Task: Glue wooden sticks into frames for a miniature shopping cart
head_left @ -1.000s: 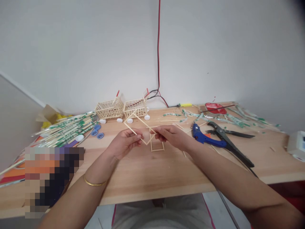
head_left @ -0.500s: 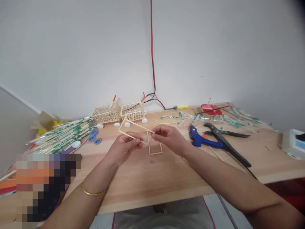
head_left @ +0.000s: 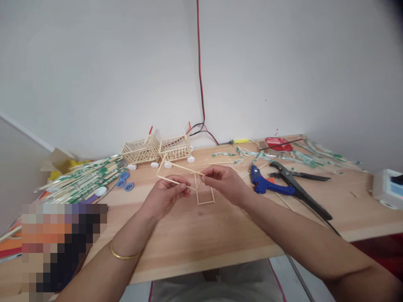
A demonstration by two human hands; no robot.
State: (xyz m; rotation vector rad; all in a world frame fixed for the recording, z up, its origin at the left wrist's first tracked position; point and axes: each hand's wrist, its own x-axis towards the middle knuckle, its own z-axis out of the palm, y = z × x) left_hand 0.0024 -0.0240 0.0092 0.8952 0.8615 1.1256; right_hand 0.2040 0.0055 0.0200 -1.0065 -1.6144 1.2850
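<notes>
Between my hands is a four-sided frame of thin wooden sticks, held tilted above the table. My left hand pinches its near stick between thumb and fingers. At the right corner, my right hand grips the frame with its fingertips closed. Lying flat on the table just beneath and behind my right hand is another stick frame, partly covered by that hand. Farther back stand two small carts built of sticks, a left cart and a right cart, with white wheels and red-tipped handles.
A blue glue gun and black-handled cutters lie to the right. Wrapped sticks are heaped at left beside blue discs. Torn wrappers and a red piece lie at the back right. A white box stands far right.
The held stick frame has tipped slightly, its far corner now lower. Both hands keep their grip in nearly the same place.
</notes>
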